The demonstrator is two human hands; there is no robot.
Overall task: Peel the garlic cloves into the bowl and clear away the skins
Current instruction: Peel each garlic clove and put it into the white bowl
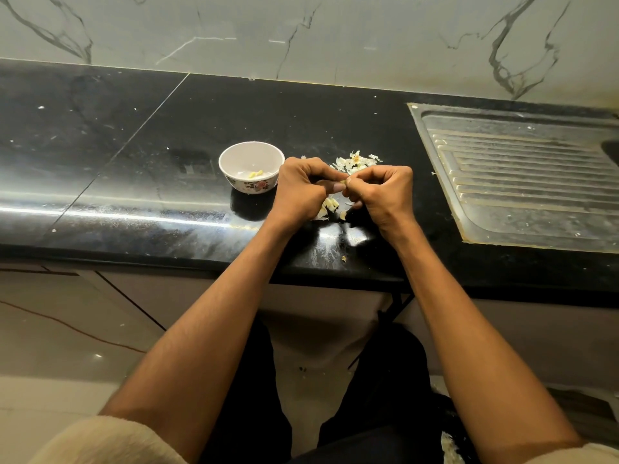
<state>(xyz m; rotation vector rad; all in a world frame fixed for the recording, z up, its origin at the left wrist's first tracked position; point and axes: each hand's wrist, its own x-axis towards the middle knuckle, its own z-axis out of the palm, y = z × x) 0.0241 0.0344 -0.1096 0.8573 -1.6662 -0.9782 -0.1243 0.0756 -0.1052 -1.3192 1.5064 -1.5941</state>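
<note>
Far left: black stone counter (pixel 100 155), glossy, flecked with pale specks, a seam line running diagonally across it; veined marble wall (pixel 301 31) behind.

Left of centre: small white bowl (pixel 234 157) with a floral pattern on its outer wall, upright on the counter, a few peeled yellowish garlic pieces (pixel 256 174) lying in its bottom. Just beside the bowl's right rim, not clearly touching it: left hand (pixel 303 189), fingers curled, thumb and fingertips pinching one end of a garlic clove (pixel 344 181).

Centre: clove held above the counter between both hands, mostly hidden by fingers. Beyond the knuckles, a loose heap of papery white skins (pixel 356 160) on the counter. Below the hands, more cloves and skin scraps (pixel 330 205) on the counter, partly covered.

Right of centre: right hand (pixel 385 194), fingers curled tight, pinching the other end of the same clove, fingertips meeting those of the left hand.

Far right: steel sink drainboard (pixel 522 175), ribbed, set into the counter, well apart from the hands.

Bottom: bare forearms, cream sleeves (pixel 110 443) pushed up, dark trousers (pixel 254 413), tiled floor.
</note>
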